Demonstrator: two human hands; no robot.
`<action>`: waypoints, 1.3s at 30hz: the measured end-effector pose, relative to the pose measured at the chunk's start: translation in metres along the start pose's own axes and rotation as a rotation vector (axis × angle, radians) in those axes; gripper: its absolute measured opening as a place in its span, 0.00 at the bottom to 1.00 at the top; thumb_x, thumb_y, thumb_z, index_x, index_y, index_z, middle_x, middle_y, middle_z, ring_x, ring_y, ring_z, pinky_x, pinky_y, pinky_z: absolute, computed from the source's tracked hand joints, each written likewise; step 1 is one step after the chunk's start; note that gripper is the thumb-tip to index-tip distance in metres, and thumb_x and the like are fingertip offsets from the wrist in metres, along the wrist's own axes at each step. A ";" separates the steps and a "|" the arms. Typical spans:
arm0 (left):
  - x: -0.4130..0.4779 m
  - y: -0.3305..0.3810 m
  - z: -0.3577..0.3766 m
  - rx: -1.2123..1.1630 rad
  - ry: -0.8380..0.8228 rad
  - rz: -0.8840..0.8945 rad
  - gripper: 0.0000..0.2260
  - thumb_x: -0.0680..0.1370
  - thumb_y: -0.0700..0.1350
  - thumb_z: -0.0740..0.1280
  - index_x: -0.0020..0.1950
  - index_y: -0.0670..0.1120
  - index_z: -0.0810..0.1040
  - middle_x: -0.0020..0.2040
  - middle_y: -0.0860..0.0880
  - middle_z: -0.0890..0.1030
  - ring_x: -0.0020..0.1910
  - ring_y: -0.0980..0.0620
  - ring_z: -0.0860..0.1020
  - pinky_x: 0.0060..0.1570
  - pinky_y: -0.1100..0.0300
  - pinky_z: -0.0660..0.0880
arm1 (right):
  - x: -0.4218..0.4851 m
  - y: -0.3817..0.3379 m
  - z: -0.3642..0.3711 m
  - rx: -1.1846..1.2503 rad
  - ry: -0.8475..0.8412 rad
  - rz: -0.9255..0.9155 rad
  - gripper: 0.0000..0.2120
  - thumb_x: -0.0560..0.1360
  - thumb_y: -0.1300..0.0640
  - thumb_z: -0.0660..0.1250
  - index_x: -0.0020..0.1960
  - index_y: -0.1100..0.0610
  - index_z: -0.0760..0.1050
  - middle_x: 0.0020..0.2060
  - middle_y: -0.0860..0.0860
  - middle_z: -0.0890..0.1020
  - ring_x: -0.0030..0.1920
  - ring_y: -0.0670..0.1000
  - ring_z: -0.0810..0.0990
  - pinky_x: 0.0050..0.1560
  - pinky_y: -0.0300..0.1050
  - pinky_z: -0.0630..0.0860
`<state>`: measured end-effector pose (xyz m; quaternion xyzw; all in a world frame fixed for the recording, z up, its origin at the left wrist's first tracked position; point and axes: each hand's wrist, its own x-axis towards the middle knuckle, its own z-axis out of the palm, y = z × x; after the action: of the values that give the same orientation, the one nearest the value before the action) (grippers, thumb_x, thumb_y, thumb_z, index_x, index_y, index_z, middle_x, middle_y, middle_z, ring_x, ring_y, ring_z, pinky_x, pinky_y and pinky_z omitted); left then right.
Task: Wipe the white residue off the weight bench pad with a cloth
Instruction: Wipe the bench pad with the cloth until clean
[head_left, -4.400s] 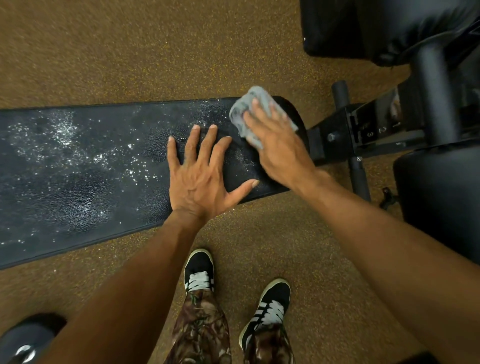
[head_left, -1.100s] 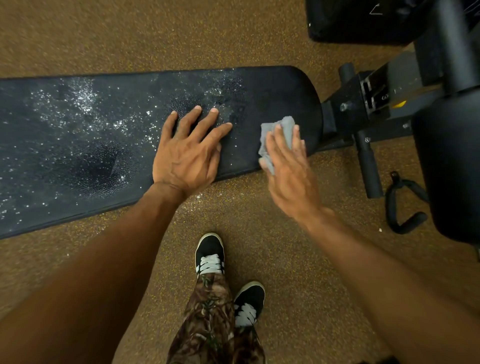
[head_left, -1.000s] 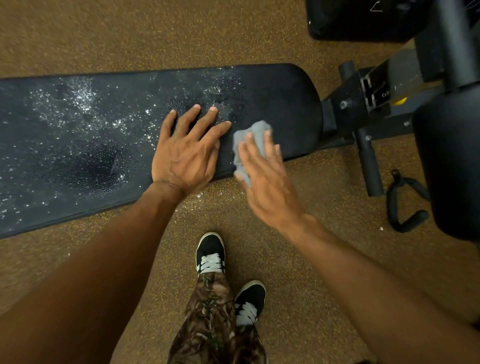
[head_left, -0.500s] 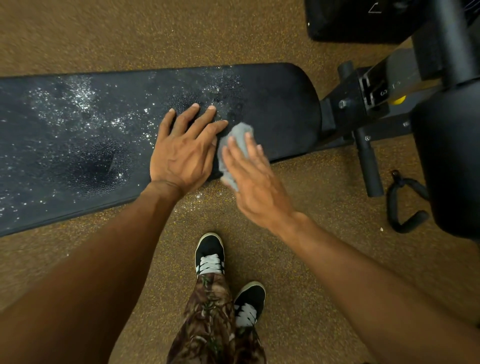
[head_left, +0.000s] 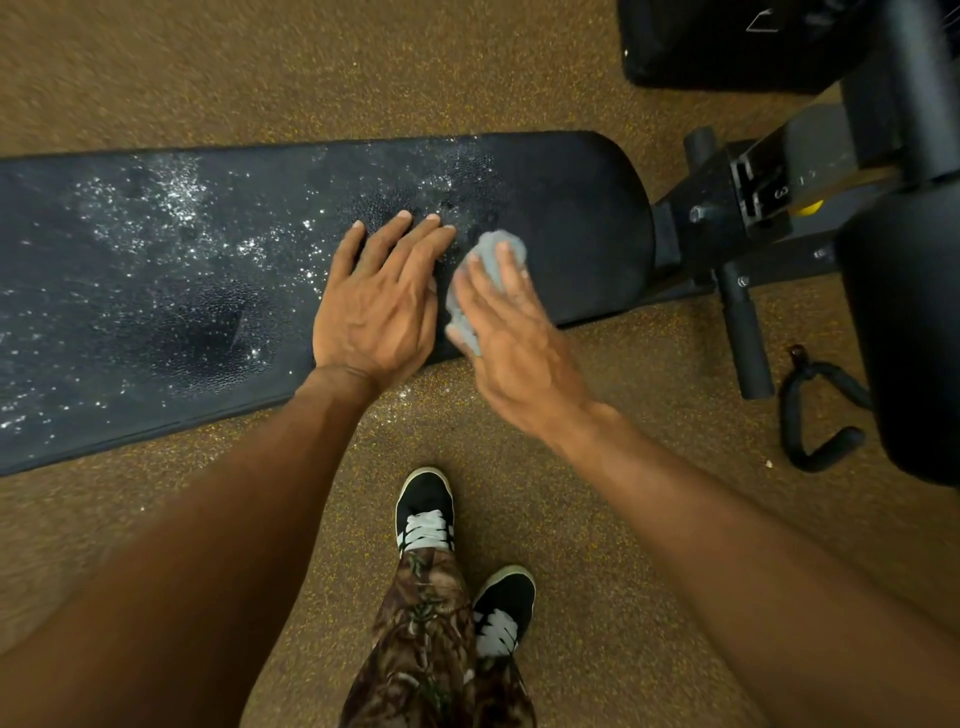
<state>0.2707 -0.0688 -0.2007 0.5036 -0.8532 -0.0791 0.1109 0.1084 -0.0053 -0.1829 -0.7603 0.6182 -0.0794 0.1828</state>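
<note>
The long black bench pad (head_left: 582, 218) runs left to right across the head view. White residue (head_left: 171, 208) speckles its left and middle parts, while the rounded right end looks dark. My left hand (head_left: 379, 306) lies flat on the pad near its front edge, fingers spread slightly. Just to its right, my right hand (head_left: 514, 343) presses a crumpled grey cloth (head_left: 493, 254) onto the pad. The cloth touches the side of my left hand, and my fingers cover its lower part.
The bench's black metal frame (head_left: 737, 244) and a foot bar (head_left: 748, 343) sit at the right. A black strap handle (head_left: 810, 415) lies on the brown speckled floor (head_left: 260, 67). Dark padded equipment (head_left: 904, 332) fills the right side. My two shoes (head_left: 426, 509) stand below the pad.
My right hand has slid the cloth leftward along the pad from its right end until it meets my left hand. My left hand has stayed flat in place.
</note>
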 end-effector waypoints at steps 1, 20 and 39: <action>0.000 0.000 0.000 0.001 -0.002 0.003 0.22 0.83 0.46 0.53 0.78 0.49 0.66 0.77 0.50 0.69 0.78 0.47 0.64 0.77 0.43 0.57 | -0.011 0.000 0.004 -0.048 -0.027 -0.074 0.29 0.82 0.54 0.61 0.78 0.64 0.59 0.78 0.60 0.61 0.80 0.62 0.49 0.79 0.61 0.53; 0.001 -0.001 -0.001 0.002 -0.033 0.010 0.22 0.84 0.48 0.53 0.77 0.48 0.68 0.77 0.49 0.70 0.78 0.47 0.64 0.77 0.43 0.57 | -0.046 0.014 -0.036 0.421 -0.245 0.098 0.19 0.83 0.49 0.61 0.74 0.44 0.68 0.74 0.46 0.71 0.75 0.48 0.67 0.74 0.48 0.65; 0.041 0.010 -0.059 -1.496 -0.502 -0.359 0.13 0.78 0.41 0.71 0.62 0.46 0.77 0.49 0.48 0.80 0.47 0.50 0.80 0.45 0.55 0.80 | 0.024 0.023 -0.089 1.612 -0.023 0.749 0.27 0.72 0.63 0.72 0.70 0.63 0.72 0.59 0.61 0.82 0.59 0.60 0.83 0.58 0.54 0.81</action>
<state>0.2593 -0.1017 -0.1365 0.3926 -0.4797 -0.7563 0.2094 0.0620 -0.0483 -0.1120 -0.1490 0.5808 -0.4178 0.6826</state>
